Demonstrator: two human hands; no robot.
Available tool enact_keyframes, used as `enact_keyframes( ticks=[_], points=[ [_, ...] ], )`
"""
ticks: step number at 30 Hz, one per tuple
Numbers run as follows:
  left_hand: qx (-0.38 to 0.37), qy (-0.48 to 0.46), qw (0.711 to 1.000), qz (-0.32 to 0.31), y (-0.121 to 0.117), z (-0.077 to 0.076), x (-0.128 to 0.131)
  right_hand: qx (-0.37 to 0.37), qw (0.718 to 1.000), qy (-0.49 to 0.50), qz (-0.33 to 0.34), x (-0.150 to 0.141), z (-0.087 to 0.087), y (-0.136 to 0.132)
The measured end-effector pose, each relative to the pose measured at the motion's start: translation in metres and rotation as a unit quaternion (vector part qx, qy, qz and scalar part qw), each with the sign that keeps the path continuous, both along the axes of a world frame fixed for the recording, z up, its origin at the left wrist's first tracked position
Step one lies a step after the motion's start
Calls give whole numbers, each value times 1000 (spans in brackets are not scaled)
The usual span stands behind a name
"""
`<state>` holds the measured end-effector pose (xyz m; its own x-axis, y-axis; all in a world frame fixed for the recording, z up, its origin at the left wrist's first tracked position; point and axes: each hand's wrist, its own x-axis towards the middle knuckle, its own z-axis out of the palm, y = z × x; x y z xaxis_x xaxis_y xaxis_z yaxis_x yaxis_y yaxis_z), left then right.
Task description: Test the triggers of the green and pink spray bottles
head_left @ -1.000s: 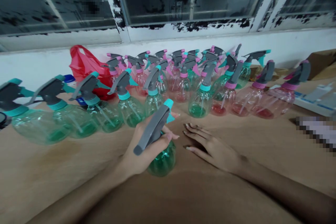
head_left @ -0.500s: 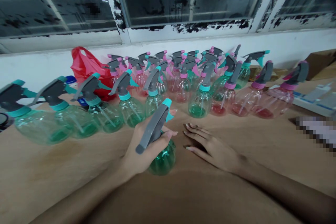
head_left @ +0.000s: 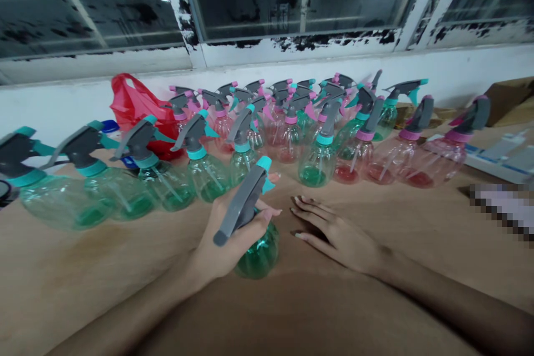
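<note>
My left hand [head_left: 223,239] is wrapped round the neck of a green spray bottle [head_left: 257,253] with a grey trigger head and teal nozzle; the bottle stands on the brown table [head_left: 104,267]. My right hand [head_left: 334,232] lies flat on the table just right of that bottle, fingers stretched out and holding nothing. Behind both hands stand several green spray bottles [head_left: 208,175] in a row at the left and several pink ones [head_left: 396,164] toward the right.
A red plastic bag [head_left: 133,103] sits at the back left against the white wall under the window. A flat white and blue box [head_left: 500,156] and a brown cardboard box [head_left: 511,97] are at the right.
</note>
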<state>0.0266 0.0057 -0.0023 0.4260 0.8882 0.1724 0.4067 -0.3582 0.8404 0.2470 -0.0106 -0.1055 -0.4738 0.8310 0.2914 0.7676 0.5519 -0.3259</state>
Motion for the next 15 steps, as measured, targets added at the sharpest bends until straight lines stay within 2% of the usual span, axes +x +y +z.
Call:
enact_keyframes(
  ticks=[15],
  points=[
    [7, -7, 1000, -7, 1, 0, 0, -5, 1000, -4, 0, 1, -1, 1]
  ],
)
